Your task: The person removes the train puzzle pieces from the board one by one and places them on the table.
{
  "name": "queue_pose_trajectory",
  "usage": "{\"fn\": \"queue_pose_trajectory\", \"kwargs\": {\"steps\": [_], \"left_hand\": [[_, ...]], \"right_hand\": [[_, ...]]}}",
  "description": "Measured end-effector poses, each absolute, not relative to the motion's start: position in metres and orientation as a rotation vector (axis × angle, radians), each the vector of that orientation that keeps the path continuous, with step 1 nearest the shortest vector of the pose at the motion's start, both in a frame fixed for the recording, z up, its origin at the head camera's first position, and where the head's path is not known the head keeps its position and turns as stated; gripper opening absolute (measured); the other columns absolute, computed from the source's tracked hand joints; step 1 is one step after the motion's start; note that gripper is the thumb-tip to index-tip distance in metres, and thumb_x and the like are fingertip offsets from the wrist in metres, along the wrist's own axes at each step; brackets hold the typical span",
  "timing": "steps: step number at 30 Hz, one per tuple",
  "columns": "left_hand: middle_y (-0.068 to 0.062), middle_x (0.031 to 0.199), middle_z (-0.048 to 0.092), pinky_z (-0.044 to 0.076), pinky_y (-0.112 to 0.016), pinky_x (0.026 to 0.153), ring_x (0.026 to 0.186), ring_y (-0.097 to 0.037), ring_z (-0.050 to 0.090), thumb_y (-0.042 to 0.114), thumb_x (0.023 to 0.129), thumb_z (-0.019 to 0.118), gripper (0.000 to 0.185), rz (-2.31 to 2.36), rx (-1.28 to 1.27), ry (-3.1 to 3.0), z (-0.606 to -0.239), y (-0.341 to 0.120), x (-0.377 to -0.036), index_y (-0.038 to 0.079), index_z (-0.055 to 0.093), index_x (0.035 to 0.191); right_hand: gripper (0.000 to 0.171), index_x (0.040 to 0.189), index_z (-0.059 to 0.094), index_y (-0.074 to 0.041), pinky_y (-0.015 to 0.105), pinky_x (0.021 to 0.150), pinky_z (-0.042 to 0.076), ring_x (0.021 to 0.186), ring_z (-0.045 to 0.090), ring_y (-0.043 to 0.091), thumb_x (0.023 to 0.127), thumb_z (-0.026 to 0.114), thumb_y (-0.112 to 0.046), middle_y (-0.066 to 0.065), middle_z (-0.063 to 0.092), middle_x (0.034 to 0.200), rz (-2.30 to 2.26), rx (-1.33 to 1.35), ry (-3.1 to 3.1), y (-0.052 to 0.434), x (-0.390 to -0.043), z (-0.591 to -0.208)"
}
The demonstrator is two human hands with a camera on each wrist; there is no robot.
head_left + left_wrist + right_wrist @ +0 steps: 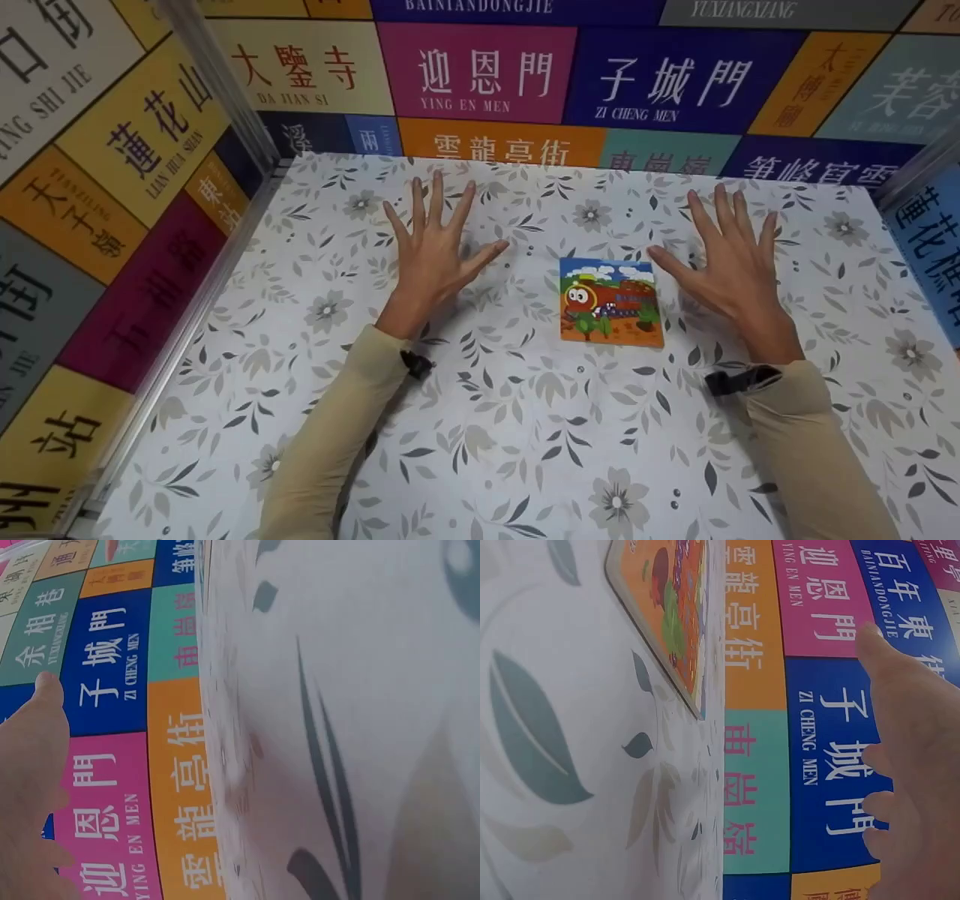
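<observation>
A square picture board (pixel 611 302) printed with a cartoon red train lies flat on the table, between the two hands and closer to the right one. My left hand (pixel 433 251), fingers spread and straight, is left of the board and holds nothing. To the board's right, my right hand (pixel 731 266) is also spread wide, its thumb pointing toward the board's upper right corner. In the right wrist view the board (pixel 664 607) shows its thick edge, with the right hand (pixel 919 742) off to the side. Part of the left hand (pixel 30 787) shows in the left wrist view.
White cloth with grey leaves and flowers covers the table (pixel 495 420). Behind it stands a wall (pixel 480 75) of coloured panels with Chinese lettering, and another such wall (pixel 112 187) runs along the left. Dark bands (pixel 739 381) sit at both wrists.
</observation>
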State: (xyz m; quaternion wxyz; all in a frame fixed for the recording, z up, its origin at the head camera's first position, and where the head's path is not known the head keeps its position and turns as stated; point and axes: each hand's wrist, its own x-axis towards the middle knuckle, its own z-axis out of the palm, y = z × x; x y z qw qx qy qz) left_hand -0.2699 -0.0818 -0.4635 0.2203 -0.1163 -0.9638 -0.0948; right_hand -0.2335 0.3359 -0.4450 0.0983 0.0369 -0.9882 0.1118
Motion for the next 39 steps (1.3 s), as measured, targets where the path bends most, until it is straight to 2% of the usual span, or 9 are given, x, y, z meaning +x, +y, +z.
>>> {"fn": "queue_pose_trajectory", "kwargs": {"steps": [4,7,10,13,18,22,25,33,39], "left_hand": [[-0.009,0.171,0.003,-0.007,-0.075,0.115,0.157,-0.038,-0.002,0.092,0.082,0.030,0.098,-0.294,-0.368,-2.642,-0.460,-0.071,-0.268,0.036,0.017,0.161],[-0.010,0.170,0.007,-0.001,-0.068,0.120,0.157,-0.035,0.001,0.087,0.086,0.035,0.094,-0.341,-0.433,-2.620,-0.458,-0.061,-0.264,0.031,0.023,0.161],[-0.009,0.170,0.008,0.006,-0.060,0.125,0.158,-0.032,0.005,0.078,0.091,0.042,0.087,-0.428,-0.530,-2.613,-0.458,-0.049,-0.259,0.026,0.029,0.160],[-0.011,0.168,0.018,0.017,-0.055,0.125,0.157,-0.031,0.015,0.070,0.095,0.047,0.080,-0.504,-0.626,-2.617,-0.463,-0.037,-0.253,0.022,0.035,0.157],[-0.014,0.160,0.038,0.029,-0.050,0.122,0.150,-0.033,0.033,0.063,0.097,0.051,0.074,-0.548,-0.756,-2.648,-0.472,-0.017,-0.246,0.016,0.042,0.153],[-0.012,0.154,0.048,0.037,-0.045,0.118,0.144,-0.029,0.043,0.059,0.098,0.053,0.070,-0.586,-0.859,-2.694,-0.475,0.001,-0.241,0.014,0.044,0.151],[-0.009,0.150,0.051,0.042,-0.039,0.114,0.140,-0.024,0.048,0.055,0.099,0.055,0.068,-0.650,-0.926,-2.750,-0.476,0.015,-0.237,0.014,0.044,0.151],[-0.010,0.149,0.050,0.048,-0.034,0.108,0.137,-0.020,0.049,0.044,0.101,0.054,0.064,-0.816,-1.048,-2.907,-0.476,0.046,-0.236,0.015,0.036,0.155],[-0.010,0.140,0.056,0.051,-0.028,0.097,0.120,-0.014,0.058,0.038,0.101,0.057,0.063,-0.924,-1.110,-2.935,-0.478,0.056,-0.239,0.011,0.037,0.154]], "right_hand": [[0.091,0.162,0.007,-0.037,0.068,0.121,0.002,0.158,-0.004,0.029,0.090,0.049,-0.075,-0.002,-0.004,0.170,0.439,0.112,-2.885,0.334,-0.231,-0.444],[0.082,0.161,0.017,-0.036,0.073,0.113,0.022,0.156,0.015,0.036,0.094,0.053,-0.067,0.003,0.008,0.171,0.545,0.123,-2.873,0.333,-0.229,-0.445],[0.072,0.158,0.032,-0.029,0.068,0.102,0.041,0.140,0.044,0.041,0.096,0.056,-0.057,0.014,0.033,0.162,0.683,0.149,-2.868,0.332,-0.227,-0.448],[0.063,0.153,0.044,-0.021,0.059,0.092,0.052,0.118,0.062,0.040,0.098,0.058,-0.050,0.018,0.052,0.145,0.834,0.151,-2.879,0.332,-0.226,-0.453],[0.061,0.148,0.050,-0.016,0.055,0.087,0.056,0.111,0.067,0.038,0.098,0.060,-0.048,0.018,0.063,0.130,0.959,0.118,-2.963,0.333,-0.226,-0.461],[0.062,0.147,0.050,-0.012,0.049,0.083,0.059,0.109,0.069,0.036,0.097,0.062,-0.046,0.018,0.067,0.124,1.002,0.135,-3.034,0.335,-0.227,-0.466],[0.061,0.148,0.049,-0.010,0.041,0.079,0.059,0.109,0.069,0.034,0.097,0.064,-0.042,0.018,0.067,0.122,1.024,0.142,-3.074,0.337,-0.227,-0.469],[0.059,0.145,0.053,-0.009,0.045,0.088,0.054,0.111,0.065,0.032,0.095,0.070,-0.036,0.017,0.065,0.122,1.039,0.109,-3.149,0.338,-0.230,-0.475],[0.054,0.143,0.056,-0.012,0.038,0.085,0.051,0.105,0.063,0.028,0.095,0.070,-0.033,0.014,0.064,0.115,1.041,0.107,-3.160,0.337,-0.233,-0.479]]}}
